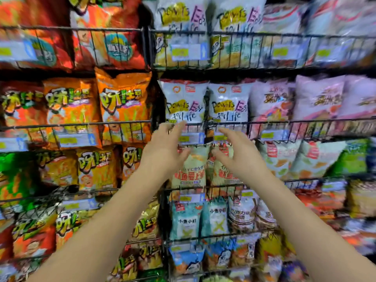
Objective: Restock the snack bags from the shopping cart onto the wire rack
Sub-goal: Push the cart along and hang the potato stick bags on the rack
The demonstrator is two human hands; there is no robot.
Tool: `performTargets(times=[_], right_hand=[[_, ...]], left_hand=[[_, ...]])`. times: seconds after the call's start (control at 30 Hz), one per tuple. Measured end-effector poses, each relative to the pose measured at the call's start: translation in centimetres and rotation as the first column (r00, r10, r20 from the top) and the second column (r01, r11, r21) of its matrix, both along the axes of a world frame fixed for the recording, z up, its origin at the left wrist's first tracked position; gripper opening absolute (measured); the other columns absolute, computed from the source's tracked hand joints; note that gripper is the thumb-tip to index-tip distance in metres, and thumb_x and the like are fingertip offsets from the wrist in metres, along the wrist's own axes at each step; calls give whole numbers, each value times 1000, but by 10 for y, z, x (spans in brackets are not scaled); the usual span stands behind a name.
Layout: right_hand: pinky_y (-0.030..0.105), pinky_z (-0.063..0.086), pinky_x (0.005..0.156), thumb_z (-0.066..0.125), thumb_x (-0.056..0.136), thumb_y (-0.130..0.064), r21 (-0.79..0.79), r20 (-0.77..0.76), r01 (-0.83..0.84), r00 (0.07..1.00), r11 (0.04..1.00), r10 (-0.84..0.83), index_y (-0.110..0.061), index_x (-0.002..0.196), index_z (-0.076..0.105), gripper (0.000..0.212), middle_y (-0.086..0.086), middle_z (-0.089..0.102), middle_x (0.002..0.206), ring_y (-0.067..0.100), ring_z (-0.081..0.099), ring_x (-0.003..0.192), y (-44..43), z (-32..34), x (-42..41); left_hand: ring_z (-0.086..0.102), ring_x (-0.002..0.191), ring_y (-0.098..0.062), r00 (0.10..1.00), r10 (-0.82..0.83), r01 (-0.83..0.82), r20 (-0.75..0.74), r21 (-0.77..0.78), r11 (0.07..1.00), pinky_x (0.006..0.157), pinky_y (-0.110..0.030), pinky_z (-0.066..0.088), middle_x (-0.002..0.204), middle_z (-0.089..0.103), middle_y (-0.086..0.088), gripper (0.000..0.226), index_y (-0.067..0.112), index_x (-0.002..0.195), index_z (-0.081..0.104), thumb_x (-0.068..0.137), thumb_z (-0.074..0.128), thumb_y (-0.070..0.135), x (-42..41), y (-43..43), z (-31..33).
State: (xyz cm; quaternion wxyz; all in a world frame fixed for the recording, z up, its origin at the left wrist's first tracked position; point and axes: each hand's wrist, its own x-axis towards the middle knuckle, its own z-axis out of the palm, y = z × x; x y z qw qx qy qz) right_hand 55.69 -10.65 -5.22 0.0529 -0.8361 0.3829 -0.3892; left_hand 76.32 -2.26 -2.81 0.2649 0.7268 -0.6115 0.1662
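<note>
Both hands reach up to the rack (284,121), level with the front rail of its middle shelf; neither holds anything. The left hand (164,147) is open, fingers straight and slightly spread, tips at the rail just under the left of two white bags (184,102); whether the tips touch the wire or the bag I cannot tell, as the picture is blurred. The right hand (234,151) is open too, fingers spread and pointing up and left, near the rail below the right white bag; contact there is also unclear.

The white bags stand upright side by side behind that rail, at the left end of the right-hand section; more of the same kind sit on the shelf above. Pale bags (189,169) on the shelf below are partly hidden behind the two hands; teal bags (184,220) fill the shelf under those. Pink bags (319,98) stand to the right of the white ones on the same shelf. Orange bags (124,102) fill the left-hand section, with red bags (114,45) above them. Price tags (189,137) are clipped along the front rails.
</note>
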Motion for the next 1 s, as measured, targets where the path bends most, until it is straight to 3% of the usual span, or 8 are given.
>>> performTargets(times=[0.2,0.4,0.5,0.67,0.8,1.0], right_hand=[[40,44,103,67,97,-40,-78,27,91,996,993,-89,-25,155,40,66,6,48,150,25,48,135,-23,46,-30],[44,48,102,68,95,-43,-110,52,155,987,982,-150,-24,152,42,66,7,49,148,26,50,133,-48,72,-71],[42,47,103,70,93,-41,-125,111,132,987,983,-119,-25,151,43,66,7,50,143,26,50,131,-64,85,-88],[25,36,97,70,94,-38,-217,144,62,989,974,-31,-27,153,42,65,4,52,139,20,51,125,-93,114,-114],[34,42,106,70,95,-40,-293,150,-6,987,956,52,-25,153,41,67,5,52,140,20,50,128,-120,144,-137],[38,44,101,66,96,-45,-329,169,-34,981,944,94,-28,154,38,66,4,51,143,23,52,128,-161,189,-177]], left_hand=[[37,142,-30,994,-91,96,60,-103,990,95,-47,55,158,30,-6,77,38,162,17,99,58,54,-13,-36,43],[35,145,-30,991,-115,121,69,-88,989,97,-46,54,160,25,-6,79,38,161,16,97,58,57,-42,-70,72],[36,144,-26,986,-130,140,100,-99,985,97,-42,52,160,27,-3,78,39,161,16,98,59,55,-60,-80,83],[33,144,-28,988,-117,134,102,-179,975,104,-44,49,159,27,-5,80,36,163,15,98,61,51,-85,-93,109],[40,139,-29,993,-31,56,110,-236,970,93,-45,55,158,29,-4,75,38,160,21,98,61,51,-113,-105,131],[42,138,-31,990,74,-31,121,-322,946,94,-50,54,155,32,-8,74,37,159,23,97,60,54,-150,-128,161]])
